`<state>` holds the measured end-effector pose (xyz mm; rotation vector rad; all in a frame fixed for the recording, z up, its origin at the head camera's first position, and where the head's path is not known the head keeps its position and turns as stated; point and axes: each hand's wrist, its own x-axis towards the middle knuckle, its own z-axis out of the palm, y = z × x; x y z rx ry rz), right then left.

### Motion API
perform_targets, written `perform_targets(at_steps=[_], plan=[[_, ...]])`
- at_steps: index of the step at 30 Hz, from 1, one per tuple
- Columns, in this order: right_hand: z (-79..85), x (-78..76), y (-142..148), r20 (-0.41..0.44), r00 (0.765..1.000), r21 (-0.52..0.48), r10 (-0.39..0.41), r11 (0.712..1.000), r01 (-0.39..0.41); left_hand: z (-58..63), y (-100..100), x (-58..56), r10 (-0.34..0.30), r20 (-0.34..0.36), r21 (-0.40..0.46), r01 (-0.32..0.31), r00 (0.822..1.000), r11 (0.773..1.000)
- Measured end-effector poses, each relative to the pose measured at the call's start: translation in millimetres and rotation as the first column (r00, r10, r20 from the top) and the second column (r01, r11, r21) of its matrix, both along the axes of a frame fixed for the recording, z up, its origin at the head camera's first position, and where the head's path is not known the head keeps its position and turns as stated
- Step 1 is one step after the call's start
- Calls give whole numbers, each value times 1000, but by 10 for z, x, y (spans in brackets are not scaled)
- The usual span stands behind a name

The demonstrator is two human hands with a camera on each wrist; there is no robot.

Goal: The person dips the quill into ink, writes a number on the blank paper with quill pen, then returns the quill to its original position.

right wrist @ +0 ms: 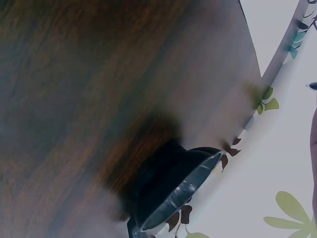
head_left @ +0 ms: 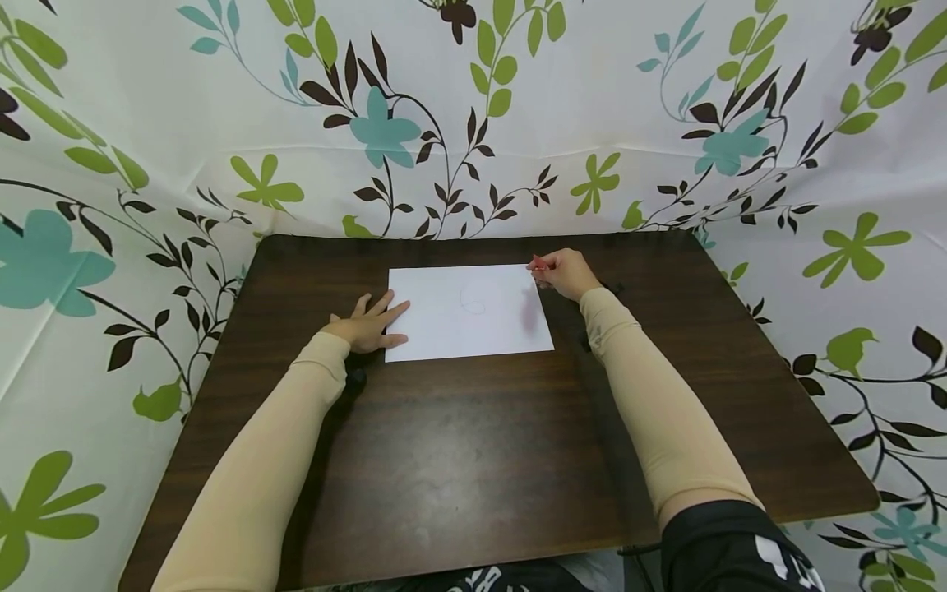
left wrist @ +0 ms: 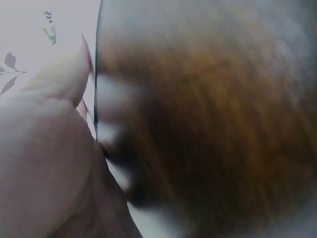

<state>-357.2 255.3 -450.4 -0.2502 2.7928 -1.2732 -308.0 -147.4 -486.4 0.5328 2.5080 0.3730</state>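
Note:
A white sheet of paper [head_left: 444, 329] lies on the dark wooden table, with a faint thin curve like a 6 [head_left: 472, 300] near its middle. My left hand [head_left: 370, 322] rests with spread fingers on the sheet's left edge. In the left wrist view that hand [left wrist: 44, 153] fills the left side. At the paper's upper right corner my right hand [head_left: 565, 273] pinches a small red pen-like thing [head_left: 541, 263], mostly covered by the fingers. The right wrist view catches only a strip of that hand [right wrist: 314, 158] and a small dark tip [right wrist: 313, 86].
The brown wooden table [head_left: 473, 460] extends toward my body and to both sides. A white curtain [head_left: 577, 74] with leaves and flowers hangs behind and beside it. A black round-rimmed piece [right wrist: 173, 191] shows low in the right wrist view; its kind is unclear.

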Motion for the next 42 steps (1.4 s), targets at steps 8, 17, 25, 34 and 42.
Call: perform_targets(at_steps=[8,17,25,34,42], plan=[[87,33,-43,22,1000,-18,22,1000,-21,22,4,4,3,-1,-3,-3,1000,1000],[115,59,-62,-33,997,133,73,989,-68,51,13,20,6,2,7,-6,1000,1000],[84,63,-100,-40,996,24,79,997,-78,75,14,39,9,6,16,-9,1000,1000],[100,79,-104,-82,995,41,55,998,-52,56,15,27,5,-1,1,-5,1000,1000],[125,87,-60,-54,998,108,38,994,-32,62,3,31,7,11,14,-7,1000,1000]])
